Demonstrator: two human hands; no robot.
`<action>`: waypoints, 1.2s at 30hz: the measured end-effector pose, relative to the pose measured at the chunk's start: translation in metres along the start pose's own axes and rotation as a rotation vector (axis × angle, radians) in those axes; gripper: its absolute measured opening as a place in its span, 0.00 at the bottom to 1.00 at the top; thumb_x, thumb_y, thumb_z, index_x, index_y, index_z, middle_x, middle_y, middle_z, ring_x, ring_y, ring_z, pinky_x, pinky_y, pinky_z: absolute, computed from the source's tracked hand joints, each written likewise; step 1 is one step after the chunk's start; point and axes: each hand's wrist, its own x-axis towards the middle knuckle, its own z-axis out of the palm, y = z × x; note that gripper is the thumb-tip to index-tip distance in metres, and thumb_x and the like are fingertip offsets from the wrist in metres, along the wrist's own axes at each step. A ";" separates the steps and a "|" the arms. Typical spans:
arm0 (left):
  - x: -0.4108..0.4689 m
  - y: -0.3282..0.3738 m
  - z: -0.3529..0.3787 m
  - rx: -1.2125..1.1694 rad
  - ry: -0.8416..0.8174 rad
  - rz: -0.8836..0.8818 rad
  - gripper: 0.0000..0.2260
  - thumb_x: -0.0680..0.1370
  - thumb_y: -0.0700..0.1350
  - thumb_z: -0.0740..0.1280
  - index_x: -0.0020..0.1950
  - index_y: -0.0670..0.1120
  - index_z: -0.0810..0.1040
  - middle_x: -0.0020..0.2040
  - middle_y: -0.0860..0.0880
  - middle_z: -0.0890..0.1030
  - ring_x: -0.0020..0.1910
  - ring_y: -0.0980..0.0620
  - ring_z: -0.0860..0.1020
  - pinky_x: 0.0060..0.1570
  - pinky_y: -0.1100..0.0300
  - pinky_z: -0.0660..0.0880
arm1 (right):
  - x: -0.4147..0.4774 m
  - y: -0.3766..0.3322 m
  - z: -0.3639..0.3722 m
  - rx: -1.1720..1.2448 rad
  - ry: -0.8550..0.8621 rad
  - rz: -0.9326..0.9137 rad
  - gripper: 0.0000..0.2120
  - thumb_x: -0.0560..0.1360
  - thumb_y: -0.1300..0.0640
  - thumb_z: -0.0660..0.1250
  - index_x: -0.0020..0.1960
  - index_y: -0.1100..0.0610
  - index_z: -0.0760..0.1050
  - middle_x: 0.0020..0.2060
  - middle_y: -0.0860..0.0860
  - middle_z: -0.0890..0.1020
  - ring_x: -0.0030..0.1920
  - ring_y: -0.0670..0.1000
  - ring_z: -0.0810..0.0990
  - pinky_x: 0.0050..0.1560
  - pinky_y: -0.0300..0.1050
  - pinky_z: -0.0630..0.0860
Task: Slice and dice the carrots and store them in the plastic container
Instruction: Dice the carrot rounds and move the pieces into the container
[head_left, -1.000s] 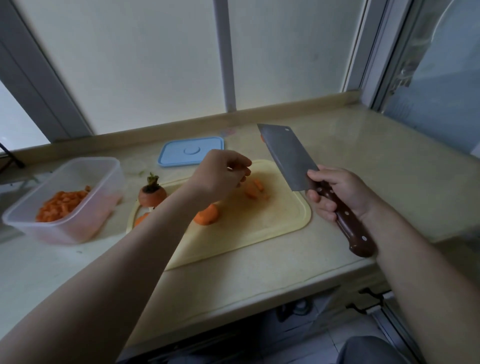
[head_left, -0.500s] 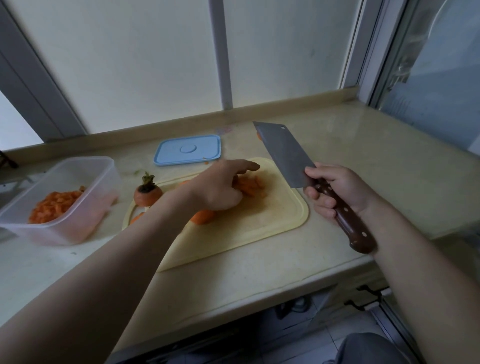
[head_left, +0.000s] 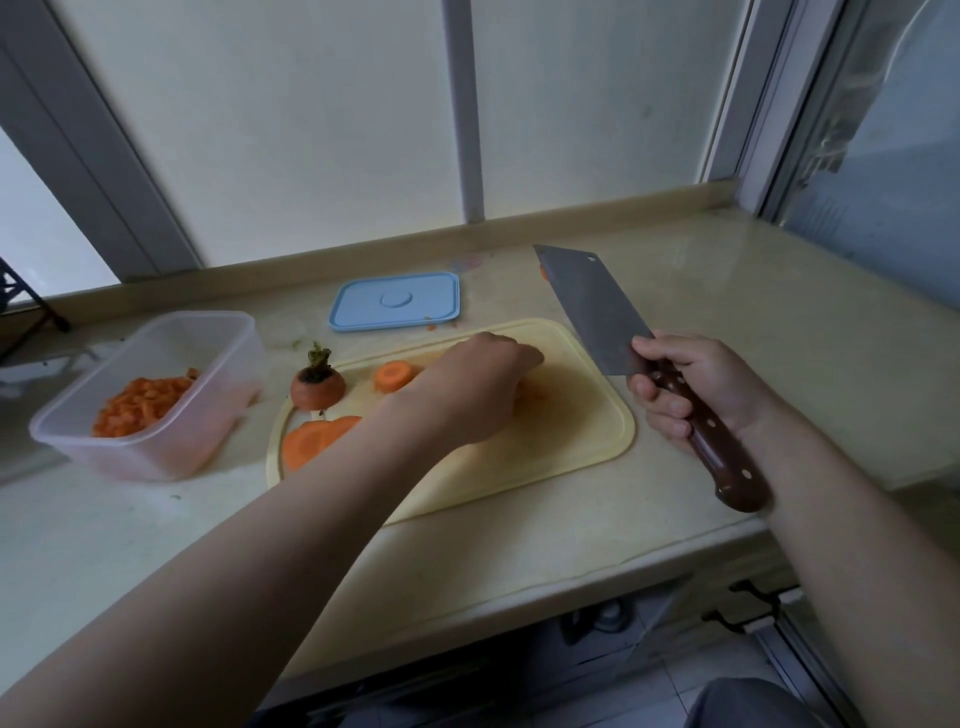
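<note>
My left hand lies knuckles up on the yellow cutting board, fingers curled down over carrot pieces that it mostly hides. My right hand grips the brown handle of a cleaver, held above the board's right edge with the blade pointing away. A thick carrot round lies just left of my left hand. A carrot top with its stem and a large cut carrot piece sit at the board's left end. The clear plastic container at the left holds diced carrot.
A blue lid lies flat behind the board, near the window sill. The beige counter stretches right of the cleaver to a glass door. The counter's front edge runs just below the board, with the floor beneath.
My left hand's fingers have gone from stretched out to curled down over the carrot pieces. The thick carrot round now shows left of the hand. The cleaver has barely moved.
</note>
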 end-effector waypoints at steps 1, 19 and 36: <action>0.000 0.000 0.000 -0.013 0.003 -0.018 0.18 0.79 0.39 0.62 0.69 0.48 0.75 0.60 0.45 0.80 0.60 0.44 0.76 0.59 0.48 0.74 | 0.000 0.000 0.000 0.005 0.006 0.000 0.12 0.85 0.60 0.57 0.42 0.56 0.66 0.26 0.53 0.72 0.15 0.44 0.64 0.14 0.33 0.61; -0.004 -0.024 -0.016 -0.170 -0.105 0.000 0.20 0.77 0.43 0.71 0.69 0.51 0.76 0.61 0.51 0.81 0.57 0.52 0.77 0.60 0.55 0.76 | 0.000 0.000 0.000 0.016 -0.003 0.009 0.13 0.85 0.60 0.56 0.41 0.55 0.65 0.26 0.53 0.72 0.15 0.44 0.64 0.14 0.33 0.60; -0.012 -0.019 -0.026 -0.249 0.069 -0.180 0.17 0.78 0.45 0.69 0.67 0.48 0.77 0.59 0.52 0.81 0.55 0.54 0.79 0.56 0.61 0.75 | 0.000 0.001 -0.001 -0.009 -0.009 0.013 0.12 0.85 0.59 0.57 0.42 0.55 0.65 0.26 0.53 0.72 0.16 0.44 0.64 0.15 0.33 0.61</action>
